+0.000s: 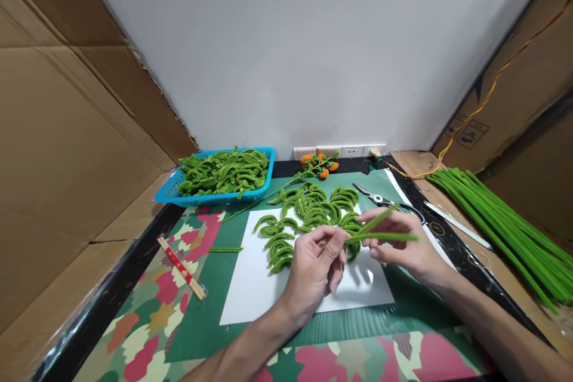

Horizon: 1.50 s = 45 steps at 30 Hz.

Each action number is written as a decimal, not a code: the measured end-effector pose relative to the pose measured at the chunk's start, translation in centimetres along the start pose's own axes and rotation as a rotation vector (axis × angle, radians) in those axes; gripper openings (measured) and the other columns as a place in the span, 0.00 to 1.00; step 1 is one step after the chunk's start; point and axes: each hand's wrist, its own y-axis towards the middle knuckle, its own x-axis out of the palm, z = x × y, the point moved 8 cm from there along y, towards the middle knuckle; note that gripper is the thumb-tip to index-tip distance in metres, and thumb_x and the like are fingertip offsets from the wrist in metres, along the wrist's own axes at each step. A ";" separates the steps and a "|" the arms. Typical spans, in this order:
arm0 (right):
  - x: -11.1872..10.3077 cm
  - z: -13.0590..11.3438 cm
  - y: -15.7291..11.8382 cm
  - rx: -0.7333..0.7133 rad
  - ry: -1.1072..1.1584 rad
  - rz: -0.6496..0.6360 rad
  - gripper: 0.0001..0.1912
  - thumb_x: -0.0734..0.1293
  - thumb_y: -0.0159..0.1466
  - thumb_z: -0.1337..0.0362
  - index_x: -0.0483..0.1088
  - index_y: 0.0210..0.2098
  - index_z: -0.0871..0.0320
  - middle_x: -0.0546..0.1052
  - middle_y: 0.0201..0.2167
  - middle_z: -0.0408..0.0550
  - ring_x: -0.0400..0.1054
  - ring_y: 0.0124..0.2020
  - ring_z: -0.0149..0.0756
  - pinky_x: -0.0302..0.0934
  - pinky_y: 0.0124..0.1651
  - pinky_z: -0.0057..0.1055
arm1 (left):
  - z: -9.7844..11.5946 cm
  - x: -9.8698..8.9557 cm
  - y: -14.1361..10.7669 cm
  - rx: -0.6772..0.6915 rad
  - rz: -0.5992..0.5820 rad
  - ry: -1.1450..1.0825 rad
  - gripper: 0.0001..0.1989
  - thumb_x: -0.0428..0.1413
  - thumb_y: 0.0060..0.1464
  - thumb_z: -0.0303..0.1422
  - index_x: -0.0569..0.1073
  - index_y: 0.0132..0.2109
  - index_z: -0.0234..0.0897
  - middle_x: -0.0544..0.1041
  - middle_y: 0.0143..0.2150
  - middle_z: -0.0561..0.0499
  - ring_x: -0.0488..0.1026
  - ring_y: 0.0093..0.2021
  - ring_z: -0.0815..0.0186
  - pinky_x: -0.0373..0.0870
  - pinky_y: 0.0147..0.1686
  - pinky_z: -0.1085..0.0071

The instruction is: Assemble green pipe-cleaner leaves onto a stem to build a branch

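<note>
My left hand (313, 265) pinches green pipe cleaners (394, 237) between thumb and fingers. Two fuzzy ends fan out to the right from that grip. Around those ends, my right hand (407, 245) is held with thumb and fingers apart; whether a fingertip touches them is hard to see. Beneath both hands lies a white sheet (255, 298). Many curled green pipe-cleaner pieces (313, 212) are laid in rows on its upper part and beyond its far edge, some hidden behind my hands. One short straight green piece (226, 249) lies left of the sheet.
A blue basket (215, 198) heaped with curled green pieces stands back left. Scissors (378, 198) lie behind my right hand. Orange flowers (324, 173) on a green stem rest near the wall. Long green pipe cleaners (505, 233) are at right; wrapped chopsticks (181, 267) at left.
</note>
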 end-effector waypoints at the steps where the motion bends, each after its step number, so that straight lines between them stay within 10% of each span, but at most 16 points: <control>1: -0.3 0.0 -0.1 -0.014 -0.012 0.022 0.23 0.83 0.57 0.62 0.81 0.51 0.54 0.80 0.33 0.45 0.71 0.25 0.29 0.65 0.25 0.22 | 0.0 0.0 0.0 0.004 0.001 0.015 0.18 0.66 0.62 0.46 0.78 0.40 0.33 0.74 0.25 0.57 0.62 0.11 0.81 0.51 0.10 0.85; 7: -0.9 0.4 -0.3 -0.045 -0.047 0.104 0.09 0.77 0.66 0.58 0.84 0.42 0.56 0.78 0.23 0.44 0.66 0.18 0.28 0.62 0.21 0.24 | 0.1 0.0 0.0 0.005 0.010 0.062 0.17 0.69 0.59 0.44 0.78 0.41 0.33 0.72 0.26 0.58 0.62 0.13 0.81 0.51 0.12 0.83; 15: -1.2 -1.4 -0.8 -0.140 -0.293 0.210 0.17 0.76 0.66 0.58 0.80 0.24 0.58 0.76 0.19 0.45 0.67 0.18 0.29 0.63 0.22 0.25 | 0.4 0.0 -0.1 0.026 0.022 0.132 0.17 0.71 0.56 0.42 0.77 0.40 0.34 0.68 0.21 0.61 0.60 0.14 0.79 0.55 0.14 0.82; 22: -0.6 -0.2 -0.7 -0.046 -0.155 0.145 0.10 0.77 0.66 0.57 0.83 0.42 0.57 0.79 0.22 0.44 0.70 0.18 0.32 0.67 0.22 0.26 | 0.4 0.0 -0.3 0.052 0.005 0.122 0.17 0.71 0.56 0.41 0.76 0.42 0.35 0.75 0.30 0.56 0.62 0.17 0.80 0.58 0.16 0.81; 45: -0.9 -1.0 -0.9 -0.062 -0.172 0.224 0.10 0.78 0.64 0.56 0.83 0.38 0.56 0.82 0.27 0.48 0.75 0.20 0.36 0.75 0.24 0.32 | 0.3 0.6 0.0 -0.052 -0.063 0.004 0.20 0.61 0.66 0.48 0.78 0.52 0.35 0.78 0.36 0.53 0.69 0.14 0.78 0.58 0.11 0.84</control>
